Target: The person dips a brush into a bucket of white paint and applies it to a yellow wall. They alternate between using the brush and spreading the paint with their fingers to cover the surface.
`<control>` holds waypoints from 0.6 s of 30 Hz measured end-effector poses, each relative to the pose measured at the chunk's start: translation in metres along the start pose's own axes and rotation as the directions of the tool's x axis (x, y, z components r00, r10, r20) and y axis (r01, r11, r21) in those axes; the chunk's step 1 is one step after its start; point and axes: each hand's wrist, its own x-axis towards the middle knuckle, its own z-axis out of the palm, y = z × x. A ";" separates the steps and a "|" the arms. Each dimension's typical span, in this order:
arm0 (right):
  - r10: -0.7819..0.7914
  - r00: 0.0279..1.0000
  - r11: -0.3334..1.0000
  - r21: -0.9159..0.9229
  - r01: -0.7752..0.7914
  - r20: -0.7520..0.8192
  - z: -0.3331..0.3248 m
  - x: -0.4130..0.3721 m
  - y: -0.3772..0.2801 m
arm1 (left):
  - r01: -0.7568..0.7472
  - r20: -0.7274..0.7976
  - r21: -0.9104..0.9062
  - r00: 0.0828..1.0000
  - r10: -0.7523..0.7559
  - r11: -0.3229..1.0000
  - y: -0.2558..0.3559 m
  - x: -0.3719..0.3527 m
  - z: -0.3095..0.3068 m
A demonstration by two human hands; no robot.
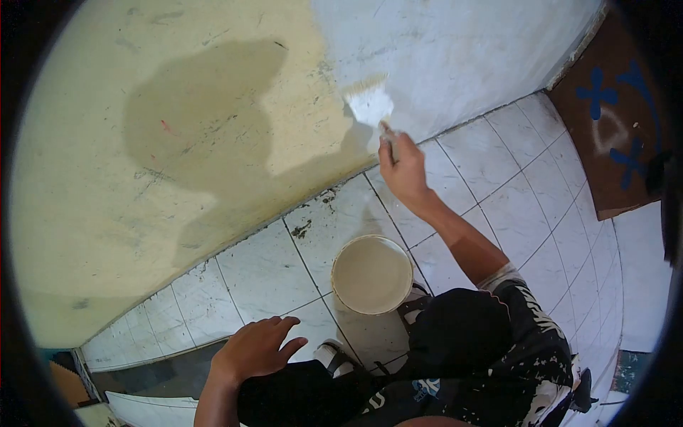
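Observation:
My right hand (407, 171) grips the handle of a wide paintbrush (371, 107), fingers wrapped round it. The white-coated bristles press against the wall (235, 85), where yellow meets a pale painted area (455, 57). My left hand (260, 346) hovers near my knee with fingers apart and nothing in it. Between my feet and the wall stands a round bucket (372, 275) of off-white paint, nearer to me than the brush.
White tiles (263, 260) cover the floor, with dark specks by the wall base. A brown board (605, 107) with blue marks leans at the right. My sandalled foot (334, 356) is beside the bucket. A dark recessed strip (163, 373) lies at lower left.

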 end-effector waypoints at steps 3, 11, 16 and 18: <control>-0.007 1.000 0.999 -0.037 0.008 0.019 0.031 -0.048 0.043 | 0.084 0.055 0.014 0.995 -0.084 0.996 0.004 0.002 -0.004; 0.369 0.873 0.929 -0.108 -0.353 0.319 0.043 -0.122 0.093 | 0.065 0.049 0.020 0.997 -0.066 0.998 0.006 0.009 -0.003; 0.409 0.849 0.911 -0.208 -0.356 0.334 0.038 -0.117 0.107 | 0.099 0.029 0.032 0.995 -0.100 0.995 0.007 0.003 0.000; 0.382 0.871 0.923 -0.181 -0.341 0.309 0.040 -0.091 0.109 | 0.107 0.031 0.026 0.994 -0.107 0.994 0.007 0.003 0.001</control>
